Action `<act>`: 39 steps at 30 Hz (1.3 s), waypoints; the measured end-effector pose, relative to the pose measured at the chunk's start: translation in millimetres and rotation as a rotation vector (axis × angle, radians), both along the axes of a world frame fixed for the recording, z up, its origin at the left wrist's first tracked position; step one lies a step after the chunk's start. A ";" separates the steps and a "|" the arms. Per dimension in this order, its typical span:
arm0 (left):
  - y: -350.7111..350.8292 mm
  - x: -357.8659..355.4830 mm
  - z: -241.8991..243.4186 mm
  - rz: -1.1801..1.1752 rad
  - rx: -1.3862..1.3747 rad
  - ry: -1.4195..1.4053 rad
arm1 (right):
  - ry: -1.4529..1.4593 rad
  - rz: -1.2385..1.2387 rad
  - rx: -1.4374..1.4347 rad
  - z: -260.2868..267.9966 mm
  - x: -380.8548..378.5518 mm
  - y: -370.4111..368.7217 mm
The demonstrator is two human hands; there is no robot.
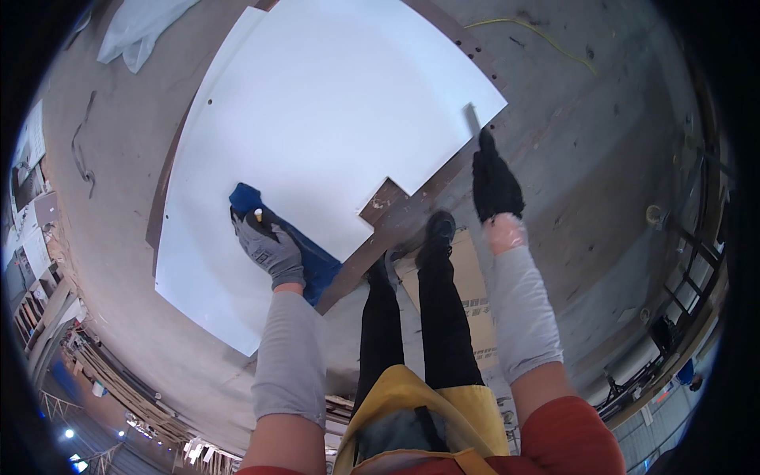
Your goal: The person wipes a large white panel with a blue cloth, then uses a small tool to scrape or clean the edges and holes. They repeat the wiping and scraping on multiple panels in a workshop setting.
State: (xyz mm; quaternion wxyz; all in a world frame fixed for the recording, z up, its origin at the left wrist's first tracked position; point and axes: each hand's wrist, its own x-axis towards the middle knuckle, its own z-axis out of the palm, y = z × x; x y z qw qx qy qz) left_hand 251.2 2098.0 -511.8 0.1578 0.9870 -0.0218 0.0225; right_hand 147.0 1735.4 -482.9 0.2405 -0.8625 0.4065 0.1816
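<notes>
A large white panel (332, 113) with a square notch in its near edge lies before me on a brown board (356, 261). My left hand (268, 243), in a grey glove with dark fingers, rests on a blue cloth (320, 267) at the panel's near left part and holds a small item with a pale tip (258, 215). My right hand (497, 181), in a black glove, grips a flat, narrow blade-like tool (472, 119), blurred, over the panel's right edge. The tool's handle is hidden in the hand.
Flattened cardboard (469, 285) lies on the floor by my feet. Translucent plastic sheeting (139, 32) is at the upper left, a dark strap (80, 145) at the left, and a yellow cord (534, 29) at the upper right. Stacked boards (119, 380) line the lower left; metal frames stand right.
</notes>
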 end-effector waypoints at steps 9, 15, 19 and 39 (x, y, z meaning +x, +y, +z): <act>-146.0 18.9 12.4 0.055 -0.316 -0.162 | -0.367 -0.165 -0.129 -2.6 -46.3 -103.2; -334.6 13.5 1.3 -0.619 -0.140 -0.139 | -0.484 -0.466 0.083 -1.5 -65.1 -93.2; -335.6 -42.1 9.2 -1.418 0.216 -0.048 | -0.515 -0.753 0.389 7.5 -52.5 -105.1; -167.1 90.4 1.5 0.095 -0.378 -0.130 | 0.010 0.579 0.008 7.7 4.9 -137.4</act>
